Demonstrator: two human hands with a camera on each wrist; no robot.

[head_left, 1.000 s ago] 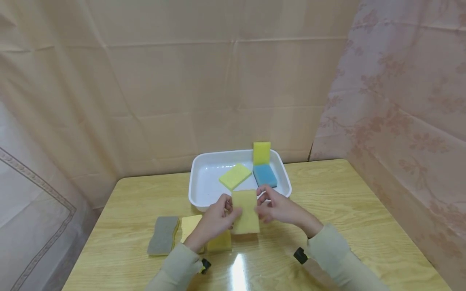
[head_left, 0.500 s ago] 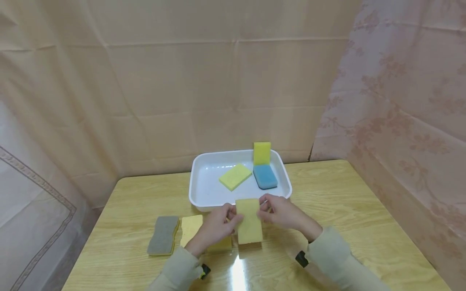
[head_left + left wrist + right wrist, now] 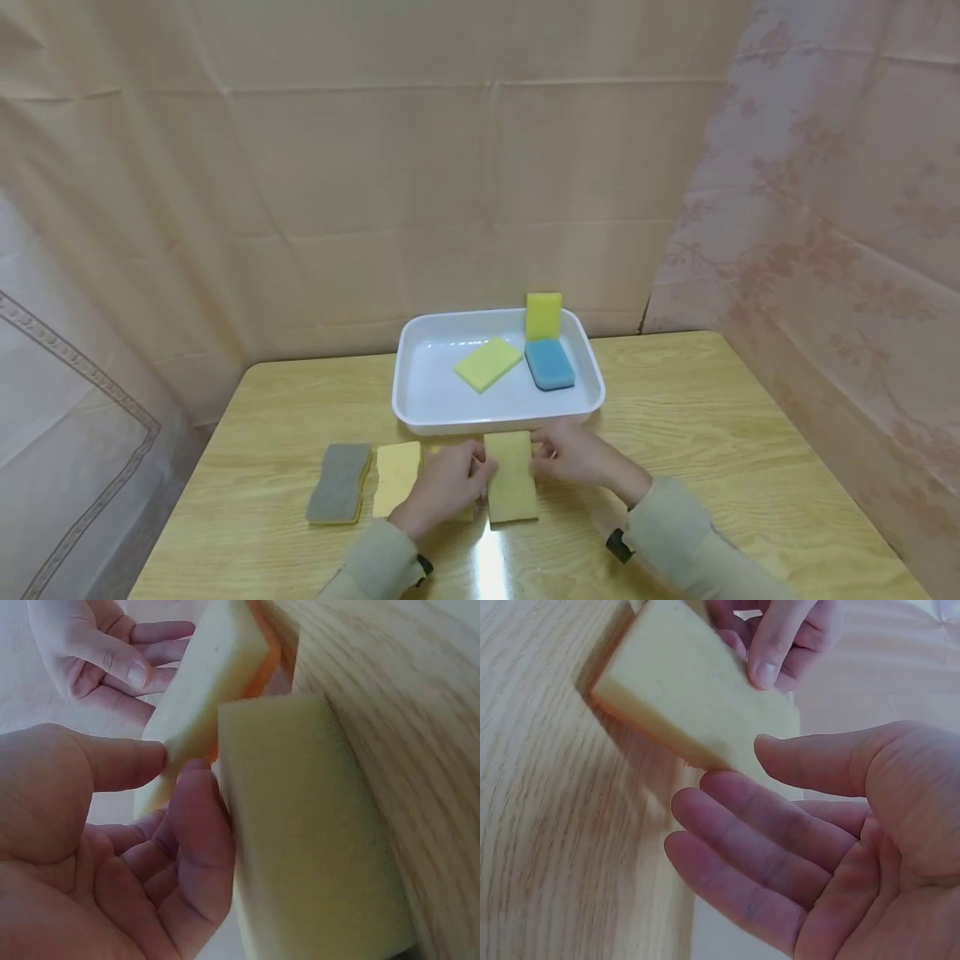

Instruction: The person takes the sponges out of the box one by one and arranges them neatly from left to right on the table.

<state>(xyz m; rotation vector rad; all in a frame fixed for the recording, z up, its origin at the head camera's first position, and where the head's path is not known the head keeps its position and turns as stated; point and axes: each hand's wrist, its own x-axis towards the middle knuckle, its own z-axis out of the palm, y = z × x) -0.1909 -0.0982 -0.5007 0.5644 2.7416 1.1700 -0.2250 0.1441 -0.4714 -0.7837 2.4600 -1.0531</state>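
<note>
My left hand (image 3: 447,483) pinches the left edge of a pale yellow sponge (image 3: 512,479) between thumb and fingers. An orange layer shows along the underside of this sponge (image 3: 697,690) in the right wrist view. My right hand (image 3: 577,454) is at its other long edge, fingertips at the rim; in the left wrist view the right thumb (image 3: 137,675) stands apart from the foam. The sponge is low over the table, in front of the tray. Beside my left hand stands another yellow sponge (image 3: 307,825), mostly hidden by that hand in the head view.
A white tray (image 3: 427,419) stands behind the hands. In it are a flat yellow sponge (image 3: 487,364), a blue sponge (image 3: 550,364) and an upright yellow sponge (image 3: 543,317). Left on the wooden table (image 3: 255,467) lie a grey-topped wavy sponge (image 3: 340,483) and a pale yellow one (image 3: 396,477).
Both hands have brought the held sponge down and towards the table, away from the tray. Its face now lies flatter. The sponges in the tray have stayed put.
</note>
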